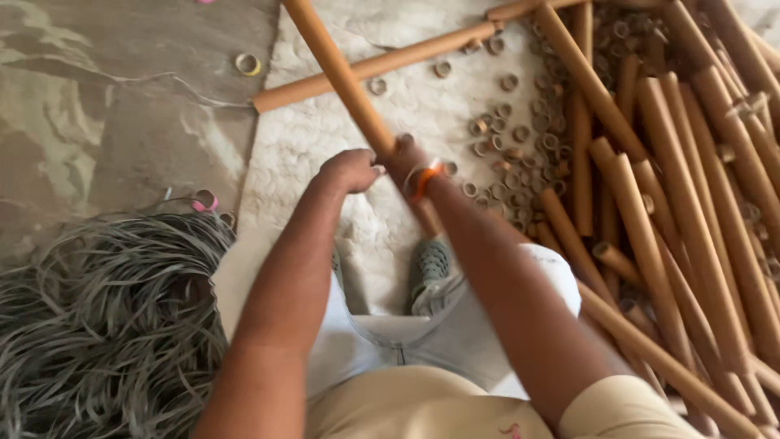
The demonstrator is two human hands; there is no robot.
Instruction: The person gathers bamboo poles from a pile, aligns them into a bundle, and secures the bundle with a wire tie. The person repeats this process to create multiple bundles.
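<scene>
A long brown cardboard tube (pixel 337 73) runs from the top of the view down toward my lap. My right hand (pixel 404 154) is wrapped around it, with an orange and white band on the wrist. My left hand (pixel 351 171) is fisted right beside it at the tube's left side; whether it grips the tube or a small tool is hidden. Short cut rings (pixel 508 134) of the same tube lie scattered on the white mat (pixel 301 138) just right of my hands.
A big heap of long brown tubes (pixel 682 187) fills the right side. Another tube (pixel 374 65) lies across the mat at the top. A tangle of grey strips (pixel 106 317) sits at the lower left. Loose tape rings (pixel 248 63) lie on the stone floor (pixel 97 122).
</scene>
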